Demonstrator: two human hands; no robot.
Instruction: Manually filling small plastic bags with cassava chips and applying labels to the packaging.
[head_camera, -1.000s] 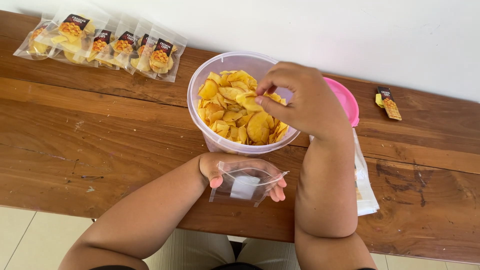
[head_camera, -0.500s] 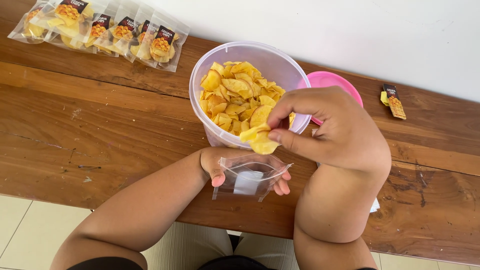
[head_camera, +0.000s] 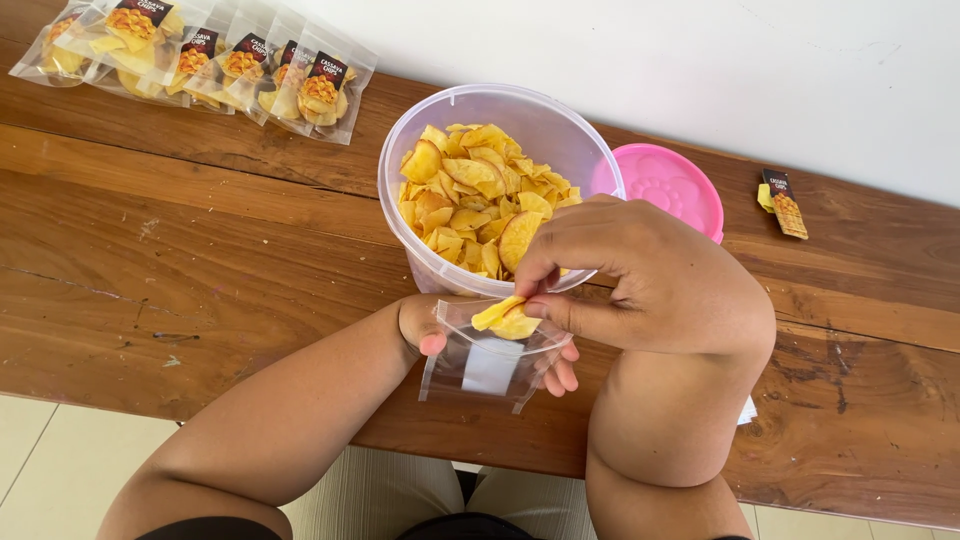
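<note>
A clear round tub (head_camera: 420, 150) full of yellow chips (head_camera: 470, 190) stands on the wooden table (head_camera: 180, 250). Just in front of it, my left hand (head_camera: 430, 325) holds a small clear plastic pouch (head_camera: 490, 365) open at its mouth. My right hand (head_camera: 640, 275) pinches a few yellow chips (head_camera: 505, 318) between thumb and fingers, right at the pouch's opening.
Several filled, labelled chip pouches (head_camera: 220, 60) lie in a row at the table's back left. A pink lid (head_camera: 670, 185) rests behind the tub, and a small label sticker (head_camera: 783, 203) lies at the back right near the white wall.
My right hand has come out of the tub with a few chips and moved down to the pouch's mouth. My left hand has kept the pouch in place.
</note>
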